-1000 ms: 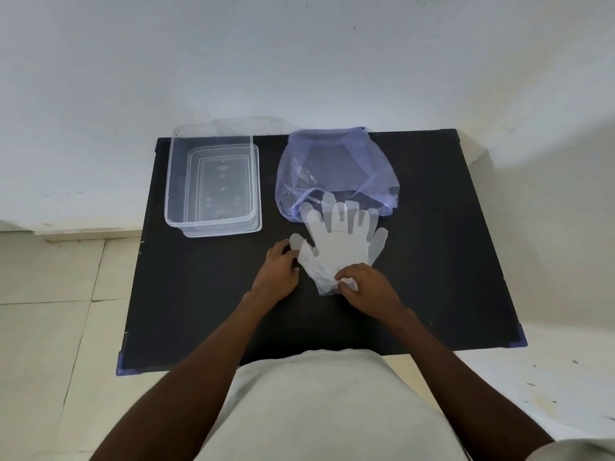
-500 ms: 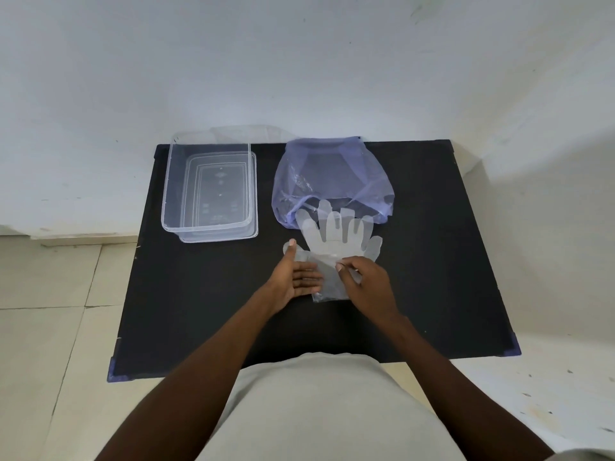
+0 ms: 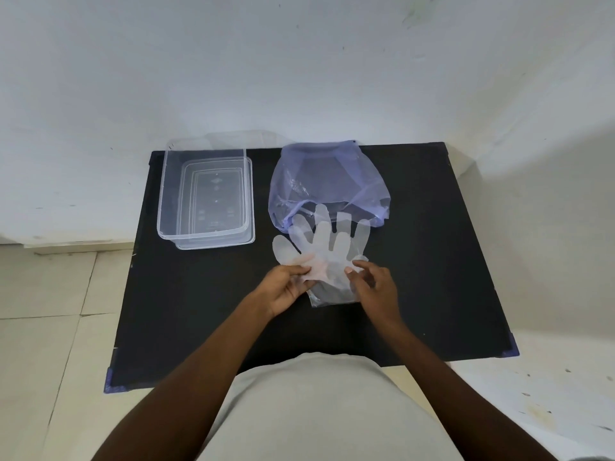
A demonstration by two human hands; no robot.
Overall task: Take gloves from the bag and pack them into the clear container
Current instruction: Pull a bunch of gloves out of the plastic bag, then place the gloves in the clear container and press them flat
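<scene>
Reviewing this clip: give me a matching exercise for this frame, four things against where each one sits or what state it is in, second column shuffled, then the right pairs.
Things
1. clear container
2. purple bag
3. clear gloves
4. left hand

Places or states
A. spread flat on the table, fingers pointing at the bag's mouth
B. empty, at the table's far left
C. pinching the gloves' left edge
D. lying at the table's far middle, mouth toward the person

Pairs: 1-B, 2-D, 3-A, 4-C
</scene>
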